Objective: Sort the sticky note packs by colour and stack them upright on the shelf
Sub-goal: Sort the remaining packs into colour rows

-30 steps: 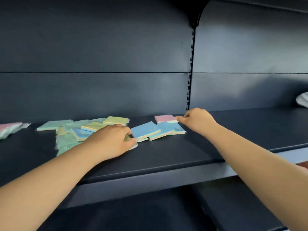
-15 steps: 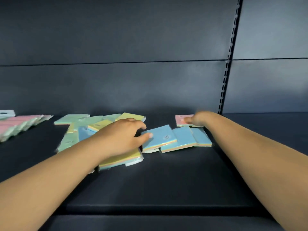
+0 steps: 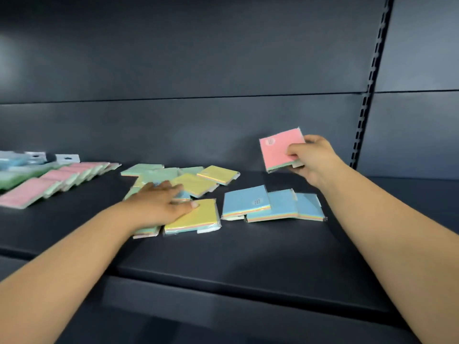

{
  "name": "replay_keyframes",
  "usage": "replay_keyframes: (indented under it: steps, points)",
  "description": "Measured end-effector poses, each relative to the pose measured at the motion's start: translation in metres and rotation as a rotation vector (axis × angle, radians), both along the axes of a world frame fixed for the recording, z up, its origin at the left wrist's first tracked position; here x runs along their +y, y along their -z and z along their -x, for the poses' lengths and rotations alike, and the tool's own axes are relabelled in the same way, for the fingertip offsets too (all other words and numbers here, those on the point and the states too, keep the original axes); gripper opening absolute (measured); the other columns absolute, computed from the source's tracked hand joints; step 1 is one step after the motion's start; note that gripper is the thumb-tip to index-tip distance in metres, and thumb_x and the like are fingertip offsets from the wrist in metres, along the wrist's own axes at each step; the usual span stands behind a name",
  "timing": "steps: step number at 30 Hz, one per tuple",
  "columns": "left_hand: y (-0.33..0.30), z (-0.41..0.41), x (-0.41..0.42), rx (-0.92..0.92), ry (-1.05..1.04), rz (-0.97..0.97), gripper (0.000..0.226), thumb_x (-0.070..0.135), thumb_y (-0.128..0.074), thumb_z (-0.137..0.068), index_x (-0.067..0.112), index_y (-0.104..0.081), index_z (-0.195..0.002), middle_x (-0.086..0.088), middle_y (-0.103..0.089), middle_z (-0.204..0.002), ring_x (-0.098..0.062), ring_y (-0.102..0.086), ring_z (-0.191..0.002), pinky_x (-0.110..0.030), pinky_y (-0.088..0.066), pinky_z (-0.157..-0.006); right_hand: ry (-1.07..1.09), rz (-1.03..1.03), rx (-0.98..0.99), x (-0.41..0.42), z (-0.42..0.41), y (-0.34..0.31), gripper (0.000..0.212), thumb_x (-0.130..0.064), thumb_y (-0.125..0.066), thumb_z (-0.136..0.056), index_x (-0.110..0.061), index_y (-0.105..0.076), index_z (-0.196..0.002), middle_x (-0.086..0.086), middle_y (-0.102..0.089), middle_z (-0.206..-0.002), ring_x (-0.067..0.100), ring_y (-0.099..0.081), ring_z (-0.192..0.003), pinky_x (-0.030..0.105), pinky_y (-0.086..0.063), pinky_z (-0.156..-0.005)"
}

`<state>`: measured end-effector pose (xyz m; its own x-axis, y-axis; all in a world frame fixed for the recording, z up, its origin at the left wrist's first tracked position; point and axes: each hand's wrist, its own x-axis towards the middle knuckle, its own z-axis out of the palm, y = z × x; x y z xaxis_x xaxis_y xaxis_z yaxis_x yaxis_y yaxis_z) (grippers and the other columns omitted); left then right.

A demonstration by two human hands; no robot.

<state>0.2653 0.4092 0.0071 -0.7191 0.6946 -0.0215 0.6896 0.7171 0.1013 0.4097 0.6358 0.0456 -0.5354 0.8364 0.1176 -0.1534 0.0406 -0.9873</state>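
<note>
My right hand [image 3: 311, 158] grips a pink-topped sticky note pack [image 3: 278, 150], lifted off the dark shelf [image 3: 248, 256] and tilted toward me. My left hand [image 3: 161, 203] lies flat with straight fingers on a loose pile of packs, its thumb on a yellow-topped pack [image 3: 196, 217]. Two more yellow packs [image 3: 218, 174] and some green packs [image 3: 142, 168] lie behind it. Three blue-topped packs [image 3: 270, 206] lie overlapping between my hands.
A slanted row of pink-topped packs [image 3: 52, 181] runs along the shelf's far left, with green packs [image 3: 15, 178] and white hang tabs [image 3: 67, 158] behind. A slotted upright [image 3: 370, 90] stands at the back right. The shelf's front edge is close to me.
My right hand has picked the pink pack off the shelf and raised it. My left hand has slid a little over the pile, and the view has come closer.
</note>
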Motion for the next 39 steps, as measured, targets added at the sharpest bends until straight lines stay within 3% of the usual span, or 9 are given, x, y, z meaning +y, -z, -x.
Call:
replay_keyframes:
  steps: [3,8,13,17,21,26,29,34,39]
  points:
    - [0.003,-0.017,0.013,-0.042,0.035,0.039,0.06,0.065,-0.021,-0.09,0.044,-0.013,-0.145,0.014,0.003,-0.157,-0.025,0.008,-0.145,-0.042,-0.003,-0.118,-0.121,0.112,0.095,-0.022,0.003,-0.006,0.022,0.012,-0.048,-0.086,-0.009,-0.05,-0.076,0.009,-0.058,-0.079,0.022,-0.06,-0.081,0.034,-0.051,-0.077]
    - [0.005,-0.032,0.027,-0.084,0.114,0.018,0.058,0.067,-0.026,-0.088,0.049,-0.015,-0.143,0.014,0.003,-0.157,-0.019,0.006,-0.146,-0.042,-0.001,-0.118,-0.213,0.165,0.203,-0.049,0.016,-0.006,0.019,0.004,-0.061,-0.084,-0.011,-0.051,-0.079,0.006,-0.061,-0.079,0.013,-0.061,-0.07,0.024,-0.055,-0.056]
    - [0.002,-0.026,0.011,-0.143,0.049,-0.44,0.051,0.051,-0.038,-0.093,0.028,-0.039,-0.139,0.002,-0.026,-0.151,-0.013,-0.02,-0.141,-0.025,-0.016,-0.11,-0.191,0.227,0.223,-0.057,0.019,0.003,0.018,-0.001,-0.061,-0.086,-0.01,-0.052,-0.074,0.005,-0.06,-0.073,0.015,-0.059,-0.065,0.031,-0.054,-0.066]
    - [0.007,-0.002,-0.026,-0.081,-0.158,-0.11,0.061,0.059,-0.02,-0.093,0.025,-0.035,-0.141,-0.001,-0.021,-0.155,-0.019,-0.015,-0.144,-0.038,-0.015,-0.116,-0.181,0.25,0.209,-0.057,0.015,0.003,0.013,-0.011,-0.056,-0.092,-0.013,-0.053,-0.079,0.003,-0.061,-0.078,0.015,-0.06,-0.066,0.032,-0.051,-0.063]
    - [0.013,-0.01,-0.032,-0.115,-0.135,-0.128,0.064,0.063,-0.015,-0.092,0.03,-0.034,-0.143,0.002,-0.024,-0.154,-0.02,-0.016,-0.144,-0.041,-0.017,-0.116,-0.236,0.254,0.205,-0.069,0.012,-0.002,0.004,-0.019,-0.047,-0.097,-0.017,-0.049,-0.097,0.001,-0.06,-0.086,0.015,-0.059,-0.073,0.036,-0.051,-0.068]
    - [0.011,-0.021,-0.035,-0.045,-0.146,-0.456,0.046,0.046,-0.025,-0.098,0.017,-0.06,-0.104,-0.009,-0.055,-0.122,-0.028,-0.044,-0.122,-0.035,-0.037,-0.1,-0.298,0.259,0.096,-0.107,0.007,0.0,0.015,-0.01,-0.045,-0.096,-0.013,-0.049,-0.082,0.005,-0.059,-0.079,0.017,-0.059,-0.066,0.031,-0.049,-0.055]
    - [0.013,-0.027,-0.059,0.021,-0.01,-0.491,0.034,0.041,-0.03,-0.098,0.024,-0.048,-0.074,-0.001,-0.053,-0.09,-0.024,-0.052,-0.102,-0.031,-0.039,-0.083,-0.32,0.275,0.053,-0.134,0.006,0.003,0.017,-0.003,-0.043,-0.092,-0.01,-0.048,-0.078,0.006,-0.057,-0.075,0.018,-0.057,-0.064,0.03,-0.047,-0.055]
    - [0.016,-0.007,-0.14,0.229,0.066,-0.518,0.039,0.038,-0.032,-0.098,0.014,-0.063,-0.101,0.001,-0.062,-0.106,-0.02,-0.054,-0.104,-0.033,-0.043,-0.089,-0.282,0.231,0.051,-0.188,0.023,0.005,0.02,0.005,-0.043,-0.091,-0.007,-0.049,-0.077,0.009,-0.057,-0.074,0.018,-0.057,-0.065,0.032,-0.047,-0.057]
    - [0.031,0.043,-0.229,0.274,0.016,-0.5,0.037,0.038,-0.032,-0.098,0.019,-0.059,-0.115,0.003,-0.059,-0.119,-0.017,-0.052,-0.111,-0.029,-0.041,-0.09,-0.244,0.25,0.131,-0.266,0.073,0.016,0.022,0.005,-0.048,-0.091,-0.012,-0.053,-0.078,0.004,-0.06,-0.077,0.015,-0.058,-0.067,0.039,-0.05,-0.079]
